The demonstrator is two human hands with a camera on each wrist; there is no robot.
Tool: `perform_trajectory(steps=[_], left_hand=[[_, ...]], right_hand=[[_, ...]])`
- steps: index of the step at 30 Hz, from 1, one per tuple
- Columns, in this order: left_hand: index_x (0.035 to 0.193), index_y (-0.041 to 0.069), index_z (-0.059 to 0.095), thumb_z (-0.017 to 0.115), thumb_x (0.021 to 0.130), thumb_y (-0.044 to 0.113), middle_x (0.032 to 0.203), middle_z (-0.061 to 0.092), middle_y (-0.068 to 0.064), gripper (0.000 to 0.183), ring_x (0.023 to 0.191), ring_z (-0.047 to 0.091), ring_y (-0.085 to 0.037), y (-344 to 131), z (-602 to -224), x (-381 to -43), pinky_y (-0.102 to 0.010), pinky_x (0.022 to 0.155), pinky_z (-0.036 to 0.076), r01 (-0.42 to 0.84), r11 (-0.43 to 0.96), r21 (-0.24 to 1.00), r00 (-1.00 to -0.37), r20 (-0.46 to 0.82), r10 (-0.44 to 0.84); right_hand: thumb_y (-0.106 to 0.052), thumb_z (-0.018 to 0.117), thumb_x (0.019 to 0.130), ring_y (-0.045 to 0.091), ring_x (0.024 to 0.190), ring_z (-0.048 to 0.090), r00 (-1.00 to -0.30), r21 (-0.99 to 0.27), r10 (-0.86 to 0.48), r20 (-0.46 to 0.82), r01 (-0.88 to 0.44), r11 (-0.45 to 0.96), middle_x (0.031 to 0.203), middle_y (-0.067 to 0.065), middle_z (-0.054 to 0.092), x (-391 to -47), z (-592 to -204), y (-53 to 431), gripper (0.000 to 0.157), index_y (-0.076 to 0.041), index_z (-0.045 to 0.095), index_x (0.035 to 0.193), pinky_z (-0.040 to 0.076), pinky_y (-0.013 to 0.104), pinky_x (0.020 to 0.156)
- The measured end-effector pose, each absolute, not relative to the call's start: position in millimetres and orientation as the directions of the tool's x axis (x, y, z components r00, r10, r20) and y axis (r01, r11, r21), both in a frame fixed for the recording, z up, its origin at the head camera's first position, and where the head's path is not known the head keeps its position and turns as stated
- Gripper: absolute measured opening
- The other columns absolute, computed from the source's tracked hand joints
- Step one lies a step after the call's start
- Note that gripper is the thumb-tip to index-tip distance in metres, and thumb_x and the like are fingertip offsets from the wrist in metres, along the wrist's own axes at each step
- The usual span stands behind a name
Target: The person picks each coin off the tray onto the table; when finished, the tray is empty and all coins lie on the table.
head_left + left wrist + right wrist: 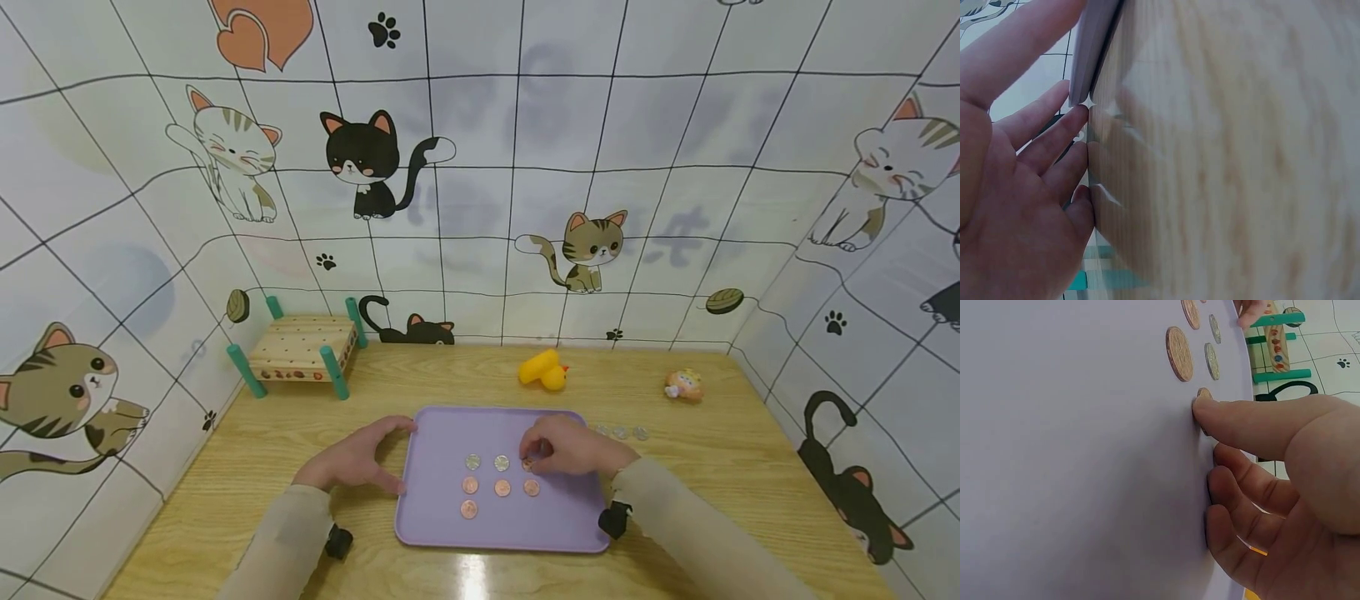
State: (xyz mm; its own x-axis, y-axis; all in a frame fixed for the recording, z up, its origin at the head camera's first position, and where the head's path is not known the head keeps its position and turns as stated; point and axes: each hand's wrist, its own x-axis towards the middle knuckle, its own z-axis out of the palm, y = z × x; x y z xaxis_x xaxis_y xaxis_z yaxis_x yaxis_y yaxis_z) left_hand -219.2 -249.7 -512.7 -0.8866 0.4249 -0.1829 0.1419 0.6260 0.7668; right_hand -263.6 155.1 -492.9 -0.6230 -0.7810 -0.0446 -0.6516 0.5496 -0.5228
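Observation:
A purple tray point(435, 533) lies on the table with coins in rows. Two silver coins point(501, 462) are in the back row, with several copper coins point(502, 488) in front of them. My right hand point(572, 446) pinches a copper coin point(1204, 394) at the right end of the back row, low over the tray; the thumb covers part of the coin in the right wrist view. At the tray's left side is my left hand point(358, 457), fingers spread and loosely bent, thumb and fingertips at the rim. In the left wrist view the palm point(1029, 212) holds nothing.
Silver coins point(620, 433) lie on the table point(720, 467) right of the tray, partly behind my right hand. Farther back stand a yellow toy duck point(543, 371), a small orange figure point(683, 386) and a toy bed point(303, 346) with green posts. Cat-print walls enclose the table.

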Motion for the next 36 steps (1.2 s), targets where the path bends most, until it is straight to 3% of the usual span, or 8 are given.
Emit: perform_trajectory(steps=[20,36], left_hand=[[0.149,0.023,0.053,0.101,0.068,0.029,0.165,0.041,-0.008,0.094,0.156,0.027,-0.039,-250.0,-515.6,-218.4,-0.066,0.125,0.019,0.123,0.609,0.784,-0.889,-0.186,0.419],[0.15,0.024,0.053,0.1,0.07,0.028,0.166,0.039,-0.009,0.093,0.156,0.026,-0.04,-250.2,-514.6,-219.7,-0.067,0.125,0.018,0.13,0.607,0.784,-0.884,-0.185,0.429]], right_hand=[[-0.011,0.083,0.091,0.012,0.077,0.06,-0.629,-0.536,-0.777,-0.028,-0.646,0.543,0.087,-0.008,0.067,-262.8,-500.5,155.5,0.014,-0.02,0.073,0.097,0.049,0.021,0.07],[-0.002,0.082,0.089,0.011,0.079,0.062,-0.632,-0.556,-0.775,-0.015,-0.639,0.532,0.086,-0.008,0.068,-257.9,-493.7,155.0,0.019,-0.018,0.071,0.091,0.055,0.024,0.072]])
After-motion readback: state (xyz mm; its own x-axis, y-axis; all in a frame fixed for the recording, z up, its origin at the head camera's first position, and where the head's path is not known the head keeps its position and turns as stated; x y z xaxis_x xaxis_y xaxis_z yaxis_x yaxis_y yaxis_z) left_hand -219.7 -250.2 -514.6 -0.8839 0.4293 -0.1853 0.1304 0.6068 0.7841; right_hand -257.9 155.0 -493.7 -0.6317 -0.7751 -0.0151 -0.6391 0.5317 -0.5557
